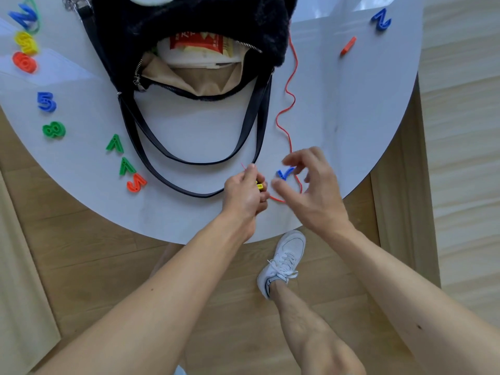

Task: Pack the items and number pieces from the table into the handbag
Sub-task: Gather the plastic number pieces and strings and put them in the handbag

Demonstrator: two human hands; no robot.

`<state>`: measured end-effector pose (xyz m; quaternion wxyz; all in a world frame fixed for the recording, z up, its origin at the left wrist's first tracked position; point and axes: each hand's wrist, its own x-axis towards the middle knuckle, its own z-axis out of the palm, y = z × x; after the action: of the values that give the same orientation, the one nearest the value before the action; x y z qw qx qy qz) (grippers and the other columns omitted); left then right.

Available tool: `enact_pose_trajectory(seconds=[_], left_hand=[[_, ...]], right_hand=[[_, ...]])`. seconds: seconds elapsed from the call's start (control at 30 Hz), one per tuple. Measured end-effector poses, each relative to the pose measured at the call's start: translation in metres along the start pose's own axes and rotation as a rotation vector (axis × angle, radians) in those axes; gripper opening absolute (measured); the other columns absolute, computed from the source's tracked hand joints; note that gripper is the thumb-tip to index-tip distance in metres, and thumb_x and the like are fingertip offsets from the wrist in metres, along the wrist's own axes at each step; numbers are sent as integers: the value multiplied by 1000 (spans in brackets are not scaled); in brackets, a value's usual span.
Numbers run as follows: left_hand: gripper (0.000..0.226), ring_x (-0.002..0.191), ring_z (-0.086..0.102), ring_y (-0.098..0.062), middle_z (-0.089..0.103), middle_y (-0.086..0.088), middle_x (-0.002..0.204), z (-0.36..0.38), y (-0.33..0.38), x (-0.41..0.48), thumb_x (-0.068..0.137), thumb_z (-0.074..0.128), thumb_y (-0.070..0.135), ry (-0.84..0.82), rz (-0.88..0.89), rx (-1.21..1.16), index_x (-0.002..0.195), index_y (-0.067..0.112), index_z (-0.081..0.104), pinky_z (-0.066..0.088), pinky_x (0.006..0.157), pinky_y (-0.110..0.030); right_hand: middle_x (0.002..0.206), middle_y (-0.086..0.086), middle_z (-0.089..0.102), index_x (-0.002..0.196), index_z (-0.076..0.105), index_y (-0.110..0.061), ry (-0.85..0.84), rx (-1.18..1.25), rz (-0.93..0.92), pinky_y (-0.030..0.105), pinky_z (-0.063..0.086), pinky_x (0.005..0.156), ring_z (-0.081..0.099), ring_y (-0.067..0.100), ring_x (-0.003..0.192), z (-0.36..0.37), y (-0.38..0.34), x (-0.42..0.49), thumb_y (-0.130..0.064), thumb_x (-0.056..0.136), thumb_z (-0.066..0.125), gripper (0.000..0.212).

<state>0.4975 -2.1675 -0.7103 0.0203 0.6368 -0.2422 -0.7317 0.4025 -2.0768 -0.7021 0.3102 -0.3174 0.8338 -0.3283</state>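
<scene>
A black furry handbag (189,20) lies unzipped at the table's far middle, with a red packet (197,41) and white items inside. My left hand (244,196) is closed on a yellow number piece (260,185) and the end of a red string (290,87). My right hand (311,185) hovers spread just beside it, over a blue number piece (284,173) lying on the table. Loose number pieces lie left: a blue 5 (46,102), a green 8 (54,129), two green pieces (120,155), an orange piece (136,182).
The white round table (351,109) ends near my hands, with wooden floor below. The bag's black straps (189,161) loop toward me. A blue 2 (381,19) and an orange 1 (348,46) lie far right. More pieces on a green string (24,39) sit far left.
</scene>
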Motion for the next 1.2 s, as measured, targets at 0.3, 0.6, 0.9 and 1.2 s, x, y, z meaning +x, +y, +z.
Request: enact_pose_trajectory(seconds=[0.3,0.6,0.9,1.2], left_hand=[[41,40,32,-9,49,-1,57,-31,-15,-7,106,38,25,-1,-60,92,70,10,51,21,34,-16],[39,42,41,-9,51,-2,62,-23,-22,-8,106,38,27,-39,-140,148,85,4,61,28,34,-16],[45,50,46,-12,55,-6,67,-8,-15,-5,107,35,30,-32,-122,185,84,5,64,35,40,-19],[57,55,62,-15,62,-1,59,18,2,-44,100,43,54,-237,-162,-108,66,14,65,53,54,-24]], right_hand=[[107,4,52,111,56,-15,95,-513,199,33,37,61,57,30,87,32,21,19,-33,83,72,37],[94,4,58,92,66,-14,33,-445,305,32,39,65,53,24,76,33,18,34,-18,86,66,8],[95,7,62,98,67,-9,-115,-402,357,28,40,67,56,24,82,24,9,34,-19,93,60,13],[80,-3,51,80,70,-19,-265,-308,22,30,40,70,47,17,80,-29,-49,-26,-18,77,76,7]])
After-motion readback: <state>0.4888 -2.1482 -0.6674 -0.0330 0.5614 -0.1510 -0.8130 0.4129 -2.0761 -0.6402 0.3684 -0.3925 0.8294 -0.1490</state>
